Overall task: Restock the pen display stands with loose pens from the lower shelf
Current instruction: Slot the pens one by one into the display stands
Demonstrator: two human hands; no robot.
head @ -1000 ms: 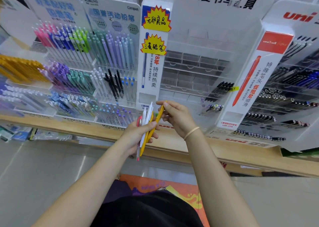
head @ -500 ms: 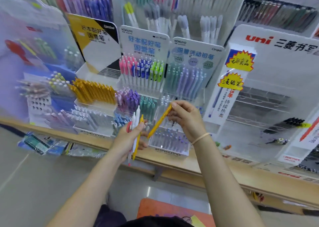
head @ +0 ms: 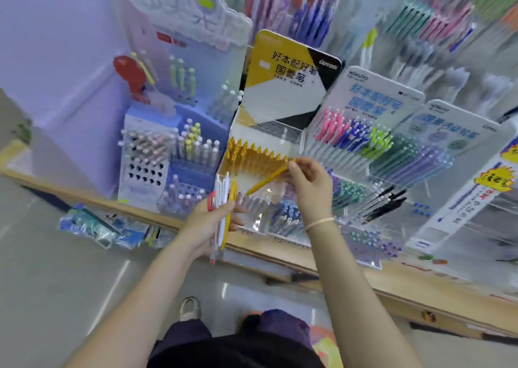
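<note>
Nearest the camera, dark clothing and a shoe (head: 189,309) stand on pale glossy floor (head: 56,283), which runs open to the left, with an orange mat (head: 326,342) partly showing at bottom right. Both bare forearms reach up and forward over that floor toward a wooden shelf edge (head: 420,295) that crosses the frame on a slant, low on the right, higher on the left. The left hand (head: 207,224) curls round a bundle (head: 222,216) of loose pens, white, red and yellow, held roughly upright in front of the shelf edge. Just right of it the right hand (head: 308,182), a band (head: 319,223) on its wrist, pinches the top of a single yellow pen (head: 266,178) between fingertips and thumb; the pen slants down to the left, its lower tip close to the bundle but apart from it, its upper end at the front right corner of the yellow row (head: 252,154) in a clear stand (head: 224,177). Behind that row rises a yellow, white and black card (head: 286,79). Stands crowd the shelf side by side with little gap: a blue one (head: 157,154) to the left, one with pink, blue and green pens (head: 353,135) to the right, then lilac ones farther right. Packets (head: 92,227) lie under the shelf edge at left. Beyond, upper racks of pens blur out; a lilac panel (head: 56,59) closes the far left.
</note>
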